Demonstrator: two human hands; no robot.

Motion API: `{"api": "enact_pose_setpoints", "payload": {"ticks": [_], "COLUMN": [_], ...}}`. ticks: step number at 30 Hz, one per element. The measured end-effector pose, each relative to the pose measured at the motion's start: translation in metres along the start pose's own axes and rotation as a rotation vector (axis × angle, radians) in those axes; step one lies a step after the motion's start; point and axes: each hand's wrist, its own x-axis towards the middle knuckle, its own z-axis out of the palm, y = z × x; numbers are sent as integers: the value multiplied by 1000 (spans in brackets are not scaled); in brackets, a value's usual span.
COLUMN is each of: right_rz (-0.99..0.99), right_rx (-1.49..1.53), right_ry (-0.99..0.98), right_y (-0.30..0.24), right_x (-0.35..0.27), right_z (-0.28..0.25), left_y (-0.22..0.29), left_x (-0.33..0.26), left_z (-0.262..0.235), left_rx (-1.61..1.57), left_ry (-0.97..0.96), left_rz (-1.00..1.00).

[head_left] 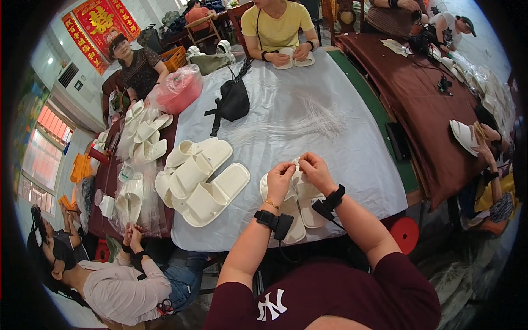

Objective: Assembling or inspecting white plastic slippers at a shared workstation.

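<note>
A pair of white slippers (pixel 309 219) lies before me at the near edge of the table, soles toward me. Over their strap end, my left hand (pixel 281 179) is closed, with thumb and fingers pinched together. Close beside it, my right hand (pixel 315 170) makes a pinch too, its fingertips almost meeting the left ones. Whatever sits between the fingers is too small to make out. My hands partly cover the straps. Left of them rests a stack of several white slippers (pixel 218 196), some lying on top of others.
Thin clear plastic strands (pixel 313 124) are spread across the middle of the covered table (pixel 363 165). Beyond lie a black pouch (pixel 232 103) and a pink plastic bag (pixel 184 91). Bagged slippers (pixel 131 199) cover the left side. Across, a person in yellow (pixel 278 30) holds slippers; other people sit around.
</note>
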Motion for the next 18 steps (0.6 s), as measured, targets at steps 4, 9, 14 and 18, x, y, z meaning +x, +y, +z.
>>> {"api": "enact_pose_setpoints", "payload": {"ticks": [4, 9, 14, 18], "right_rz": [-14, 2, -5, -13], "right_rx": [-60, 11, -63, -73], "right_ry": [-2, -8, -9, -5], "right_y": [4, 7, 5, 4], "right_x": [0, 2, 1, 1], "right_z": [-1, -4, -2, -2], "left_y": [0, 0, -3, -2], "left_x": [0, 0, 0, 0], "left_z": [1, 0, -2, -1], "left_rx": [-7, -1, -1, -11], "left_ry": [-6, -7, 2, 2], "left_rz": [-3, -3, 1, -4]}}
